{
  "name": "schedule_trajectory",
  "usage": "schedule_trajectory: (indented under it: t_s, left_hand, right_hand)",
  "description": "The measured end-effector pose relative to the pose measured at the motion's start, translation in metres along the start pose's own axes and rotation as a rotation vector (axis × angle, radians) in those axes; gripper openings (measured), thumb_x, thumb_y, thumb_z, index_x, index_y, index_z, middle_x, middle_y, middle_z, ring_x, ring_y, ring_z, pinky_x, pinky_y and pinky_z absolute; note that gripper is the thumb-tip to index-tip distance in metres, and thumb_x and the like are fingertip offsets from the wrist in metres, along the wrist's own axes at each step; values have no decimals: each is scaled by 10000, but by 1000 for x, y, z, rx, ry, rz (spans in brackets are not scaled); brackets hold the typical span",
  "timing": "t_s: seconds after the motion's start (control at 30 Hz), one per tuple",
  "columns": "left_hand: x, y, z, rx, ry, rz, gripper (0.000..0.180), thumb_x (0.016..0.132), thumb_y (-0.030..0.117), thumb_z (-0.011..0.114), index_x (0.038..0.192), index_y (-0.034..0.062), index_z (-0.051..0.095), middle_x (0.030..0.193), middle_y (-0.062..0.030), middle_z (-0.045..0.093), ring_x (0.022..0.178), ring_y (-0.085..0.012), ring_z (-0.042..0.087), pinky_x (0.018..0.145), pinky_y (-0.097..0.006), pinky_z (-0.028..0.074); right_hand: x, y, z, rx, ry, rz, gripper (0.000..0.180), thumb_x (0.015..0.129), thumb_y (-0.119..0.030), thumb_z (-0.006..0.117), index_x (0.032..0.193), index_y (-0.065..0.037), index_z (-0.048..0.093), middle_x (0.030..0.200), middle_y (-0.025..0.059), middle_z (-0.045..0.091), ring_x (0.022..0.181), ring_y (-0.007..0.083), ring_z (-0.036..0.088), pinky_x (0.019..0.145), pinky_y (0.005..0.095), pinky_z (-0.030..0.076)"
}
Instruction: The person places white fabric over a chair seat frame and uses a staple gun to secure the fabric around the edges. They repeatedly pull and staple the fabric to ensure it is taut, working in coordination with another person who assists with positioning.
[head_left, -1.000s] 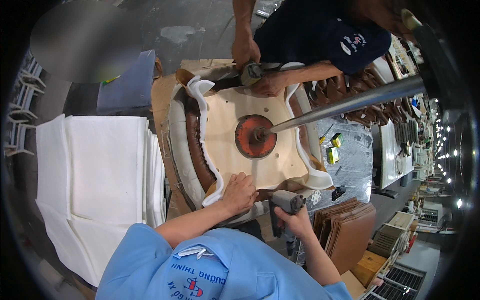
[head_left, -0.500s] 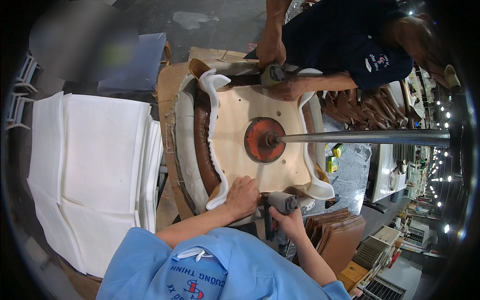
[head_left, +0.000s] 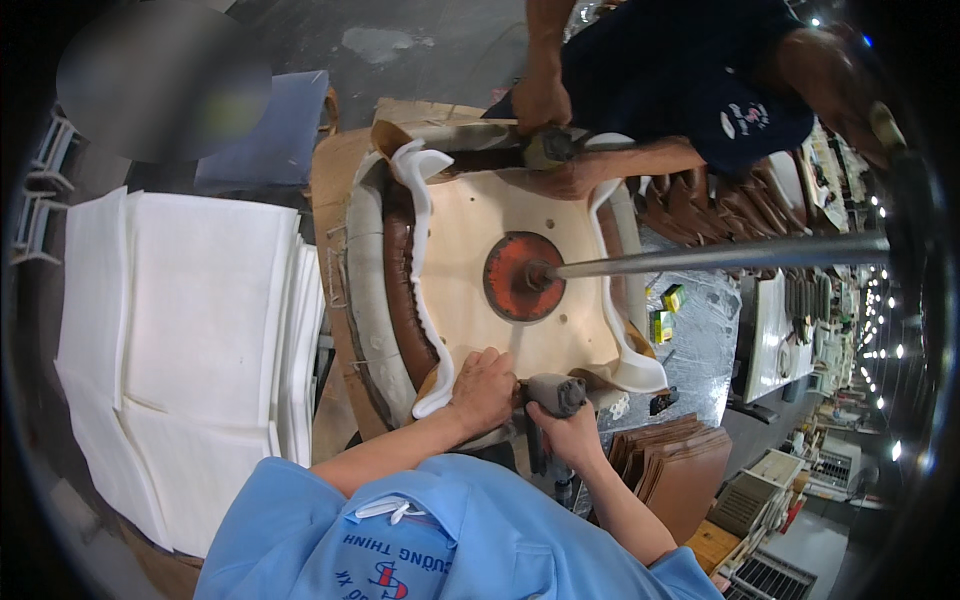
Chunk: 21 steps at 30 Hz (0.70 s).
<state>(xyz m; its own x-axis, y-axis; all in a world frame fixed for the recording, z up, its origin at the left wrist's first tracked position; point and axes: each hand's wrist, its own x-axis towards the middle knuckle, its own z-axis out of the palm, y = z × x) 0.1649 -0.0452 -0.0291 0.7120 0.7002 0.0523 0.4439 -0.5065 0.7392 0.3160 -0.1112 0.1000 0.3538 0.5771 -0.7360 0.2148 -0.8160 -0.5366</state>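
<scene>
Stacked white sheets at left, yellow-green boxes, stacked brown sheets lower right

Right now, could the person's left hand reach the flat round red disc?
Probably yes: only a bare stretch of pale wooden panel lies between the left hand and the red disc.

Right hand: fingers wrap out of my sight behind the grey tool | tool's nose: can't tell if it touches the board | pole: far end lost in the dark | blue shirt: cut off below | co-worker's arm: cut off above
</scene>
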Motion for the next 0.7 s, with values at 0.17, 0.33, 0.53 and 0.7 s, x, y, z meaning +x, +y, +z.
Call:
schedule_trajectory:
  t_s: [0.17, 0.33, 0.53, 0.7]
  left_hand:
    - [4, 5, -5, 21, 39, -4, 213, 900, 256, 785, 813, 63, 796, 1018, -106, 620, 1077, -330, 566, 936, -489, 423]
    - [26, 20, -10, 29, 30, 60, 229, 863, 268, 844, 851, 54, 765, 1063, -127, 632, 1096, -350, 586, 954, -503, 472]
    - [77, 41, 19, 35, -46, 193, 371, 756, 339, 934, 851, 20, 769, 1195, -160, 630, 1183, -381, 573, 1043, -525, 481]
    - [76, 39, 25, 3, 6, 281, 344, 786, 318, 905, 885, 6, 801, 1368, -201, 561, 1381, -422, 491, 1214, -575, 385]
  right_hand:
    - [-12, 33, -6, 161, 78, -107, 328, 986, -222, 840, 1177, 21, 728, 793, 43, 708, 580, 135, 659, 544, 319, 525]
    - [-57, 86, -25, 491, 280, -174, 276, 997, -152, 839, 1181, 16, 721, 813, 47, 703, 618, 155, 678, 551, 331, 541]
    - [-40, 82, -62, 439, 273, -181, 269, 996, -176, 841, 1151, 5, 716, 795, 43, 694, 603, 157, 666, 539, 330, 531]
    - [-15, 75, -77, 355, 216, -161, 302, 994, -211, 847, 1157, 11, 723, 779, 41, 688, 598, 154, 662, 528, 325, 515]
